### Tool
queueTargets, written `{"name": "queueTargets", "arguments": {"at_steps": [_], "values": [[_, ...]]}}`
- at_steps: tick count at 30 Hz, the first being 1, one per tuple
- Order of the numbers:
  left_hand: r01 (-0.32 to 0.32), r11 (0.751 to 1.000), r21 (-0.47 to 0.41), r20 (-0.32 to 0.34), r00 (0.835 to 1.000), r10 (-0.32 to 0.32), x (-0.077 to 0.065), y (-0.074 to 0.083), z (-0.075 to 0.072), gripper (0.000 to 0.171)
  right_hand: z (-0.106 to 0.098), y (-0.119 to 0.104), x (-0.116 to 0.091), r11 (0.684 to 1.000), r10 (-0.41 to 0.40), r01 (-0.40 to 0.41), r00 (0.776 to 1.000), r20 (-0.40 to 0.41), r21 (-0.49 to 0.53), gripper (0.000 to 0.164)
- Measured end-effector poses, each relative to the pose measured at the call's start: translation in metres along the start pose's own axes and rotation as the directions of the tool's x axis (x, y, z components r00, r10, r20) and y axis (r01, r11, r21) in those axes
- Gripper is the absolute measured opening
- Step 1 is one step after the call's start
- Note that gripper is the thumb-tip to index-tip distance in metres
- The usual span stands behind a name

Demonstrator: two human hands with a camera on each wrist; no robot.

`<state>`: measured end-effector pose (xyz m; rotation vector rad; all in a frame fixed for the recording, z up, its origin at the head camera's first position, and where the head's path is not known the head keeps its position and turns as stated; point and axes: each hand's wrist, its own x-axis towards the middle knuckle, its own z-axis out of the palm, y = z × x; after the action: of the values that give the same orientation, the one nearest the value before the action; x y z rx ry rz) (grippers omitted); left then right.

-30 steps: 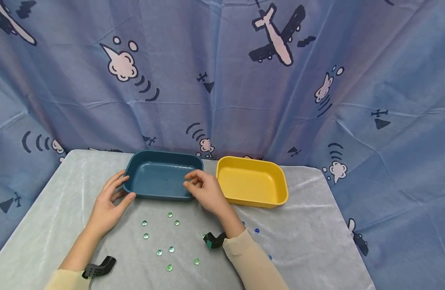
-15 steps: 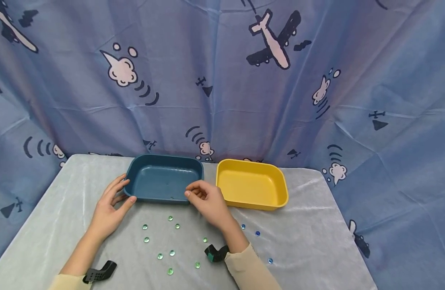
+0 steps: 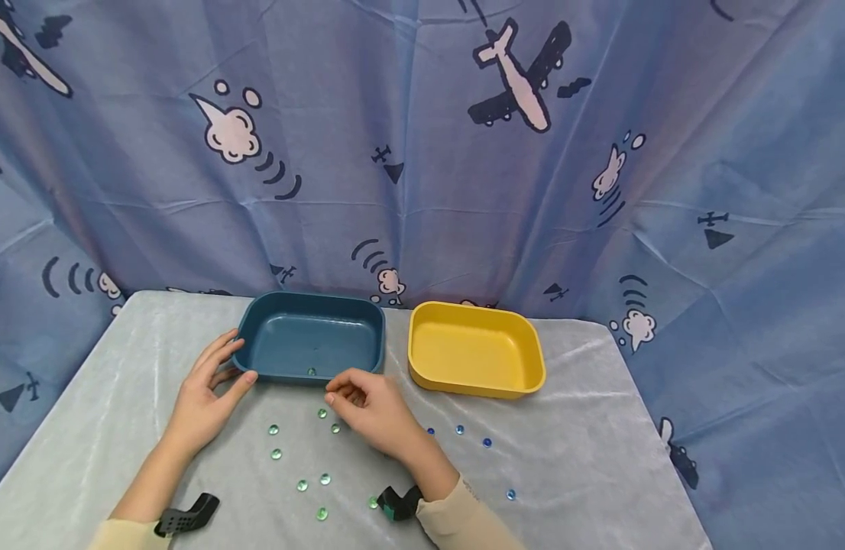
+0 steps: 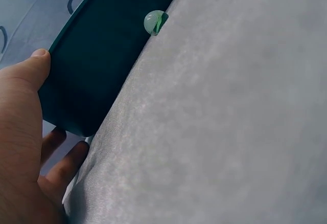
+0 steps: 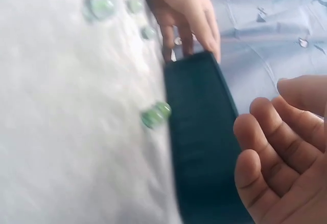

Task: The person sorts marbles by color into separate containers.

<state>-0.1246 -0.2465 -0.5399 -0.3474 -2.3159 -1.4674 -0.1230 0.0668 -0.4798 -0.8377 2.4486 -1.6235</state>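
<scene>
Slightly left of centre in the head view's lower half, the blue tray (image 3: 312, 336) lies with its long axis running left to right, the spread left hand (image 3: 205, 401) touching its left end, the nearer, loosely curled, apparently unladen right hand (image 3: 377, 412) by its lower-right corner, and a green bead (image 3: 322, 413) just below the right fingertips.

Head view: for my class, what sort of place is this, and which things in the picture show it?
Probably a staged indoor tabletop workspace: a cloth-covered table, a plane-print curtain hung behind it, and a teal tray beside a yellow tray.
</scene>
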Motion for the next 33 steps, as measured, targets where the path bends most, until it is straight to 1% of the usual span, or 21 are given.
{"name": "queueTargets", "arguments": {"at_steps": [3,6,10,17,20,26,33], "values": [[-0.006,1.000,-0.002,-0.003,1.000,0.005,0.001,0.000,0.001,0.066,0.007,0.000,0.001,1.000,0.000,0.001,0.999,0.054,-0.025,0.015],[-0.007,1.000,-0.005,-0.009,1.000,0.007,0.002,0.000,0.003,0.066,0.011,0.002,0.002,0.996,0.013,-0.005,0.996,0.089,-0.089,0.016],[-0.006,1.000,-0.002,-0.010,1.000,0.006,0.003,0.000,0.004,0.067,0.015,0.006,0.003,0.984,0.034,-0.019,0.996,0.083,-0.175,0.014],[-0.007,1.000,0.000,-0.018,1.000,0.007,0.001,0.001,0.002,0.069,0.023,0.014,0.006,0.967,0.112,-0.087,0.990,0.090,-0.241,0.012],[-0.006,1.000,0.003,-0.016,1.000,0.006,0.000,0.001,0.001,0.068,0.026,0.016,0.006,0.958,0.132,-0.100,0.986,0.101,-0.270,0.012],[0.000,1.000,0.005,-0.006,1.000,0.000,0.000,0.001,0.001,0.068,0.032,0.019,0.007,0.933,0.136,-0.091,0.985,0.109,-0.347,0.014],[-0.008,1.000,0.009,0.001,1.000,0.008,-0.001,0.000,0.000,0.066,0.036,0.020,0.009,0.893,0.134,-0.071,0.985,0.111,-0.445,0.013]]}}
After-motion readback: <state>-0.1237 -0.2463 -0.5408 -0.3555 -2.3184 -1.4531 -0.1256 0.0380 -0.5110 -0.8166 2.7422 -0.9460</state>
